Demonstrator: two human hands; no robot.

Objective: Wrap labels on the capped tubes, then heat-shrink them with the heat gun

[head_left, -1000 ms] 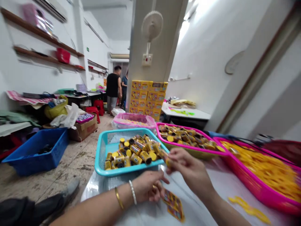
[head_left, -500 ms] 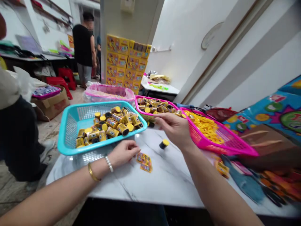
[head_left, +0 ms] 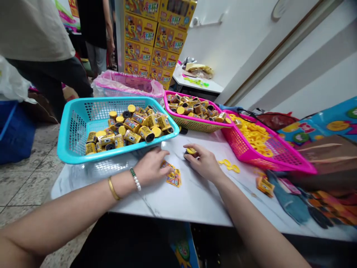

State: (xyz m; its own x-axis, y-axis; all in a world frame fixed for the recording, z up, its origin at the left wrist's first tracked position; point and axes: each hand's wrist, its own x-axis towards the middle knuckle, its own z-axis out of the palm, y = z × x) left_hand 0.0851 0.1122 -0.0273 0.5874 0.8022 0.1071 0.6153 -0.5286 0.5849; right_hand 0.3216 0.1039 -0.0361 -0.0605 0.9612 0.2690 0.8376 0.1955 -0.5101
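**Right hand [head_left: 202,162] closed over a yellow-capped canister [head_left: 190,150], left hand [head_left: 152,166] on printed wrappers [head_left: 173,177]**

The yellow-capped canister sits on the white marble-look worktop [head_left: 178,201], its cap facing up and its dark body mostly hidden by the fingers. Its long axis looks roughly upright, though a slight tilt can't be ruled out. The right hand is clenched around it, coming in from the near right, and is plainly the closer hand. The printed wrappers, a small orange-and-yellow pile, lie just left of the canister and slightly nearer. The left hand rests relaxed beside them, its fingertips touching the pile, with nothing visibly gripped. A gold bangle [head_left: 113,188] and a beaded bracelet [head_left: 135,179] circle that wrist.

Just beyond the left hand, a teal plastic basket [head_left: 119,149] holds a heap of similar canisters. To its right, a pink-rimmed woven basket [head_left: 195,124] holds more. Farther right, a magenta basket [head_left: 251,156] is piled with yellow rings [head_left: 251,134], and a few loose rings [head_left: 229,165] lie on the worktop beside the right hand. Stacked yellow cartons [head_left: 156,37] rise at the far side, and two people [head_left: 95,26] stand beyond the worktop, far left.
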